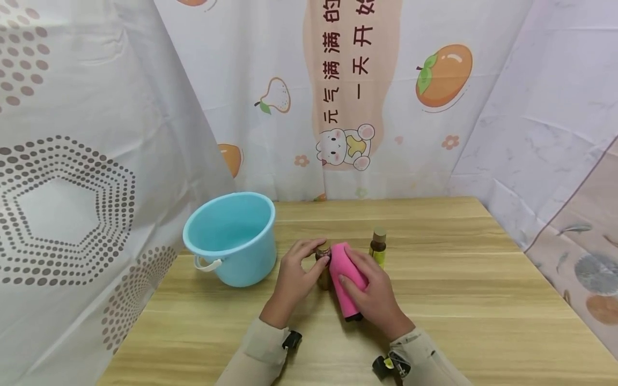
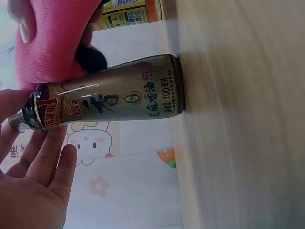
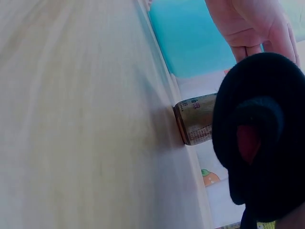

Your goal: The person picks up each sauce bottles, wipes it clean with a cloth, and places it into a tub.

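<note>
A sesame oil bottle [image 2: 119, 93] with Chinese lettering stands upright on the wooden table. Its neck is between the thumb and fingers of my left hand [image 1: 295, 271], just under the cap. Against the bottle's upper right side leans a soft pink plush piece [image 1: 341, 271], which my right hand [image 1: 375, 295] grips around the middle. The plush has a rounded black end [image 3: 267, 86], pointing down toward me. In the right wrist view this black end covers the upper part of the bottle.
A light blue bucket [image 1: 251, 262] with a white handle is on the left of the table [image 1: 458, 300]. Behind my right hand is a small dark bottle [image 1: 379, 246] with a yellow label. Printed curtains [image 1: 270, 139] hang along the back and sides.
</note>
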